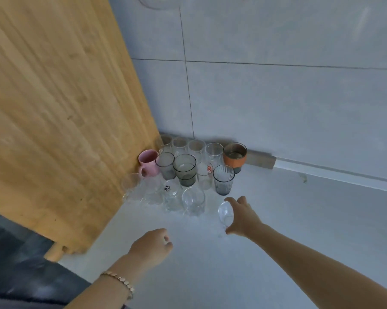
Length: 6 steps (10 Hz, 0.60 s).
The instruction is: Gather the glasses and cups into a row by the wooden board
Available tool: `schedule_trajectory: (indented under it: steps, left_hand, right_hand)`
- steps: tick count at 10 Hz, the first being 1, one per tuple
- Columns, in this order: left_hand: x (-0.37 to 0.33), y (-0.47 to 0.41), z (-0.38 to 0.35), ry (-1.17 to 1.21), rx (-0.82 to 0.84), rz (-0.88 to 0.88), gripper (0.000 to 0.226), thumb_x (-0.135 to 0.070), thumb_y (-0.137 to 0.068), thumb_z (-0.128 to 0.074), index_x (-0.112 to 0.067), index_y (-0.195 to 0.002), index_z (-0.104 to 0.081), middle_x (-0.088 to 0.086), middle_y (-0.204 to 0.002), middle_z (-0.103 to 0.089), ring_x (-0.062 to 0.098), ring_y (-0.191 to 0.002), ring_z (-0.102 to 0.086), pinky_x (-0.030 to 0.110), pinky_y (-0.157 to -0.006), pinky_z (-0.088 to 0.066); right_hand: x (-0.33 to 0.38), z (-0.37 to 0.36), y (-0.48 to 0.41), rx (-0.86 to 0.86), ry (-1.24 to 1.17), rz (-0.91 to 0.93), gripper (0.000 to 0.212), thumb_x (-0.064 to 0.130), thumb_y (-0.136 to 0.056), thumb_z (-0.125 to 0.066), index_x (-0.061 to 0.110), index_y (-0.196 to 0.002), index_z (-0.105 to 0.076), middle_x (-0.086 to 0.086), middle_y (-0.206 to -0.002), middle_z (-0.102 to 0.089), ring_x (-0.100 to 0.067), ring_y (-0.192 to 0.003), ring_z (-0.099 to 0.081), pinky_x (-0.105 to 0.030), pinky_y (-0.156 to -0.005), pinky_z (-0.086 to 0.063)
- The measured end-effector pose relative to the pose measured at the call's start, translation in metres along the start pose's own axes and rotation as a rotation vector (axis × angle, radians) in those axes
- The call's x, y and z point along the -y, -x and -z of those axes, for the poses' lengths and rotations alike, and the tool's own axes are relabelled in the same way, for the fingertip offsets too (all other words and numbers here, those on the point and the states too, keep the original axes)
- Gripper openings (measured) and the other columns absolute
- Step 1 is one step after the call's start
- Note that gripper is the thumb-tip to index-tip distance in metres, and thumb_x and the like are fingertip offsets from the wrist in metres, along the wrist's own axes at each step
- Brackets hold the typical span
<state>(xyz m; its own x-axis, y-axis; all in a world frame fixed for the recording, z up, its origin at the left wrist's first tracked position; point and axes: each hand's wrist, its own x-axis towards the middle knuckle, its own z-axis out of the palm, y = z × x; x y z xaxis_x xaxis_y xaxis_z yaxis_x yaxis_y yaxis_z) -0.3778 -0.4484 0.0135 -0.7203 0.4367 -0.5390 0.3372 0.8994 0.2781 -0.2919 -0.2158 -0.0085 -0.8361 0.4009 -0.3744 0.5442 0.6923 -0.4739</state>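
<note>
A large wooden board (pixel 54 108) leans at the left. Several glasses and cups stand in rows beside it: a pink mug (pixel 148 162), smoky grey glasses (pixel 185 169), a ribbed grey glass (pixel 223 179), an orange-banded cup (pixel 235 157), and clear glasses (pixel 193 200) in the front row. My right hand (pixel 242 216) is wrapped around a small clear glass (pixel 225 212) at the right end of the front row, just right of the clear glasses. My left hand (pixel 152 246) hovers over the counter with fingers curled and nothing in it.
The white counter (pixel 277 230) runs to a grey tiled wall (pixel 277 97) with a low strip at its base. A dark floor (pixel 14 253) shows at the lower left past the counter edge.
</note>
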Motion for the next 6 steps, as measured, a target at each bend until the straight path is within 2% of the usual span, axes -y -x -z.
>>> schedule_trajectory:
  steps: [1,2,3,4,5,6]
  left_hand:
    - [0.006,-0.02,0.008,0.006,0.009,0.002,0.006,-0.029,-0.09,-0.044,-0.023,-0.088,-0.047,-0.003,-0.099,-0.057,0.021,-0.097,-0.058,0.03,-0.082,-0.045]
    - [0.013,-0.036,0.016,-0.003,0.021,-0.008,0.007,-0.029,-0.09,-0.044,-0.023,-0.088,-0.047,0.0,-0.109,-0.063,0.021,-0.102,-0.06,0.031,-0.085,-0.047]
    - [0.02,-0.051,0.023,-0.014,0.039,-0.047,0.004,-0.029,-0.09,-0.044,-0.025,-0.089,-0.045,0.0,-0.115,-0.062,0.021,-0.106,-0.059,0.03,-0.087,-0.046]
    - [0.026,-0.064,0.028,-0.039,0.081,-0.092,0.004,-0.03,-0.09,-0.044,-0.026,-0.09,-0.045,-0.002,-0.109,-0.061,0.021,-0.107,-0.059,0.03,-0.089,-0.046]
    - [0.025,-0.076,0.033,-0.068,0.126,-0.174,0.005,-0.029,-0.089,-0.044,-0.024,-0.088,-0.046,-0.005,-0.099,-0.054,0.021,-0.103,-0.06,0.031,-0.088,-0.046]
    - [0.016,-0.086,0.042,-0.132,0.166,-0.259,0.007,-0.026,-0.089,-0.044,-0.024,-0.083,-0.044,-0.006,-0.091,-0.048,0.019,-0.086,-0.049,0.028,-0.079,-0.041]
  right_hand:
    - [0.01,-0.006,-0.036,0.015,0.023,-0.014,0.092,0.023,-0.065,-0.081,0.023,-0.141,-0.03,-0.008,-0.136,-0.035,-0.028,-0.127,-0.04,-0.039,-0.1,-0.047]
    - [0.014,-0.013,-0.053,0.02,0.042,-0.04,0.093,0.023,-0.065,-0.081,0.023,-0.142,-0.03,-0.006,-0.14,-0.035,-0.027,-0.128,-0.04,-0.039,-0.101,-0.045]
    - [0.019,-0.021,-0.063,-0.014,-0.034,-0.076,0.101,0.021,-0.067,-0.08,0.016,-0.147,-0.018,-0.007,-0.145,-0.032,-0.027,-0.131,-0.039,-0.039,-0.104,-0.043]
    - [0.026,-0.025,-0.061,-0.048,-0.11,-0.133,0.108,0.016,-0.072,-0.078,0.007,-0.149,-0.003,-0.012,-0.148,-0.028,-0.029,-0.134,-0.038,-0.037,-0.106,-0.041]
    - [0.017,-0.03,-0.051,-0.029,-0.092,-0.269,0.097,0.016,-0.075,-0.076,0.003,-0.147,-0.01,-0.013,-0.144,-0.034,-0.028,-0.132,-0.041,-0.035,-0.106,-0.041]
    - [0.01,-0.032,-0.032,0.069,-0.011,-0.377,0.064,0.023,-0.079,-0.069,0.013,-0.136,-0.04,-0.007,-0.134,-0.052,-0.022,-0.122,-0.052,-0.031,-0.1,-0.045]
